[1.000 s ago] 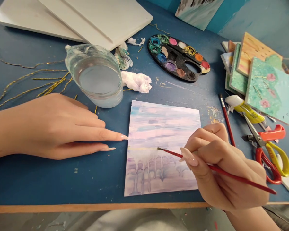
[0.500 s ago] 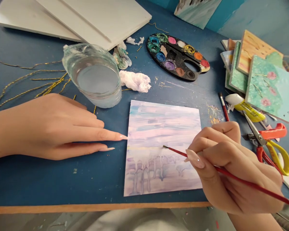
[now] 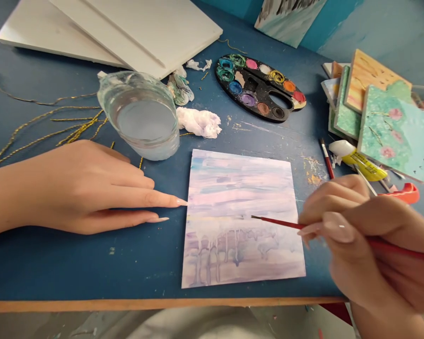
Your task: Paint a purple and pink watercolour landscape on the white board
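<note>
Pinching a red paintbrush (image 3: 282, 223) between thumb and fingers, the right hand (image 3: 367, 219) holds its bristles over the middle of a painted panel (image 3: 240, 188); whether they touch it, I cannot tell. The panel lies on the blue table (image 3: 92, 268) between both hands. Empty, the left hand (image 3: 81, 188) rests palm down, index finger and thumb extended, one fingertip at the panel's left edge. Streaks of pink, lilac and blue already fill the upper part and pale drips mark the lower, so the surface looks largely covered. A faint yellowish line runs only partway from the left, suggesting this middle band is unfinished.
</note>
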A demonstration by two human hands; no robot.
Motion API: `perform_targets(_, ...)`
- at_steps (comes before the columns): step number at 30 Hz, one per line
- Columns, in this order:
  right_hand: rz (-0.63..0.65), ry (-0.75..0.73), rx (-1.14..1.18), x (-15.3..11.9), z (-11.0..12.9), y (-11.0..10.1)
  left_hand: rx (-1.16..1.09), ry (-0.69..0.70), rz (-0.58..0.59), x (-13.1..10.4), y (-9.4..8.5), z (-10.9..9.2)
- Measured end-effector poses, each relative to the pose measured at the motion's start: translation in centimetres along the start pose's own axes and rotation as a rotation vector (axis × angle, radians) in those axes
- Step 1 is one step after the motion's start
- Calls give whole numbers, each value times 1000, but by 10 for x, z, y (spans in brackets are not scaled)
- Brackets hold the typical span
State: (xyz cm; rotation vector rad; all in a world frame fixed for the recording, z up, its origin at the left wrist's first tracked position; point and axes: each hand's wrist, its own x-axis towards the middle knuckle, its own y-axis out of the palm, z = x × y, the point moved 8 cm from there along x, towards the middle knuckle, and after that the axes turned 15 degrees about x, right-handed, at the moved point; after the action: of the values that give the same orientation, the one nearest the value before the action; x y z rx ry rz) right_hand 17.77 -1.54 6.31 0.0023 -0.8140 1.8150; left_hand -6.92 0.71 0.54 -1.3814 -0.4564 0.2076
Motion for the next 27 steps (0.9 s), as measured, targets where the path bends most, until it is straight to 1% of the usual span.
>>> perform_targets(4,26,-107,151,-1,-4,12,-33,10,4,0,0,0)
perform_targets(6,30,-98,181,-2,-5,15,-37,22,7,1,1,0)
perform_targets(8,21,-83,180,-1,-5,16,-29,30,2,1,1,0)
perform_targets(12,20,-115,173,0,-1,18,-13,58,-30,0,-1,-2)
perform_targets(18,21,-97,153,-2,-6,17,-3,63,-45,-1,-2,-2)
perform_targets(22,2,-108,136,-4,-6,15,11,63,-39,1,-4,-2)
perform_targets(27,-5,-103,133,-6,-6,11,3,54,25,2,-1,-2)
